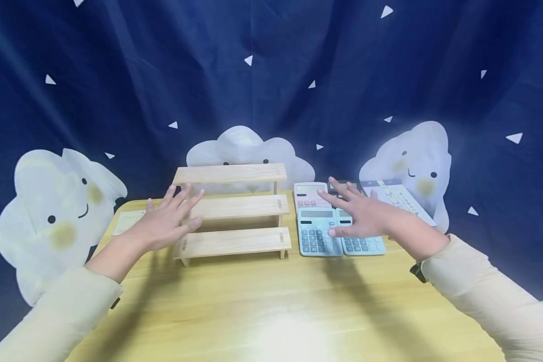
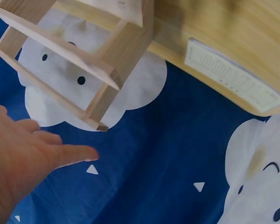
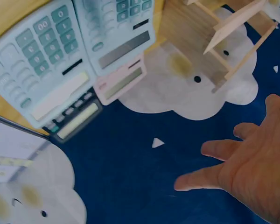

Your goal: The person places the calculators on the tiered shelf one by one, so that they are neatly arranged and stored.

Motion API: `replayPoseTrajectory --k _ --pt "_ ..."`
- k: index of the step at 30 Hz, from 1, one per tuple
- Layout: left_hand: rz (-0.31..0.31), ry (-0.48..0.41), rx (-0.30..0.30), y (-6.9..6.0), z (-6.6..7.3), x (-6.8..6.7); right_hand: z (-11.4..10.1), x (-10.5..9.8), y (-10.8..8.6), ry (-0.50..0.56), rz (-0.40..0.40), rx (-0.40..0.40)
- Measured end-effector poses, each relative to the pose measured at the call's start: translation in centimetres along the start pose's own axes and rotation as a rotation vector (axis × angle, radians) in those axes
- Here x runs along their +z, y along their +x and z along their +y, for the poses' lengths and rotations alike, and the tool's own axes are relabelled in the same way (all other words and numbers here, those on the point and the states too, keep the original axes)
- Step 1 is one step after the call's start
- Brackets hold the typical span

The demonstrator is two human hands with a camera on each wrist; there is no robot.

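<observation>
Backdrop point(image 1: 253, 100): Deep-blue cloth, printed with smiling white clouds point(image 1: 31, 196) and small triangles point(image 1: 249, 61), hangs behind a pale wooden table point(image 1: 235, 291).

Left hand point(image 1: 169, 221): Fingers spread and thumb held out, a person's hand hovers beside the left end of a three-tier wooden rack point(image 1: 235, 206); the left wrist view shows it clear of the wood.

Right hand point(image 1: 362, 211): Fingers splayed, it hangs above a cluster of calculators, apart from them in the right wrist view.

Rack: Its three shelves climb like steps toward the table's back edge, left of the middle.

Calculators: Two pale-blue models, one left point(image 1: 319, 234) and one right point(image 1: 366, 245), lie side by side just right of the rack; a pink calculator point(image 1: 308, 196) and a black calculator point(image 3: 77, 116) sit behind them, at the table's back edge.

Notebook point(image 1: 407, 201): White with a patterned strip, it lies toward the table's back right corner, beside the calculators.

Card point(image 1: 127, 221): Pale and flat, it rests near the table's back left corner, its print too faint to read.

Sleeves point(image 1: 475, 281): Cream cuffs cover both forearms, which cast soft shadows across the table.

Glare point(image 1: 294, 337): Bright light whitens the tabletop's near side.
</observation>
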State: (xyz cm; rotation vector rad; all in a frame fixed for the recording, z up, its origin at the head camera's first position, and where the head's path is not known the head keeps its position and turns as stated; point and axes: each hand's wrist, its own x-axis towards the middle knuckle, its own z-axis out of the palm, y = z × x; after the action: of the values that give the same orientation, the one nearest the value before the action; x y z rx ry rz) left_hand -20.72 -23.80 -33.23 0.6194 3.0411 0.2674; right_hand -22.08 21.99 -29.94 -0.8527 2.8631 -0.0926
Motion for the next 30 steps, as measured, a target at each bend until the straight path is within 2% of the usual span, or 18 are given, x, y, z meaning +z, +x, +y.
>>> replayPoseTrajectory --k 4,8,13,16,21,25,28,30 --pt "0.111 0.020 0.047 0.2 -0.8 0.6 1.3 0.5 0.5 -0.019 0.024 0.049" --pt "0.207 0.012 0.081 -0.1 -1.9 1.9 3.2 1.7 0.9 -0.046 0.053 0.129" --pt "0.279 -0.077 0.046 -0.6 -3.4 3.6 6.0 3.5 1.1 -0.044 0.115 0.222" --pt "0.322 -0.140 -0.001 -0.9 -4.2 4.3 7.5 4.6 0.8 -0.011 0.139 0.273" --pt "0.356 -0.269 -0.111 -1.6 -5.1 5.5 9.3 6.8 -0.3 0.065 0.145 0.374" --pt "0.371 -0.441 -0.184 -1.9 -6.0 7.0 10.3 8.9 -1.3 0.121 0.131 0.443" --pt "0.378 -0.585 -0.262 -2.1 -6.6 7.7 10.6 10.2 -1.9 0.137 0.108 0.468" --pt "0.351 -0.645 -0.325 -2.1 -6.8 8.0 10.8 10.9 -2.4 0.140 0.086 0.470"
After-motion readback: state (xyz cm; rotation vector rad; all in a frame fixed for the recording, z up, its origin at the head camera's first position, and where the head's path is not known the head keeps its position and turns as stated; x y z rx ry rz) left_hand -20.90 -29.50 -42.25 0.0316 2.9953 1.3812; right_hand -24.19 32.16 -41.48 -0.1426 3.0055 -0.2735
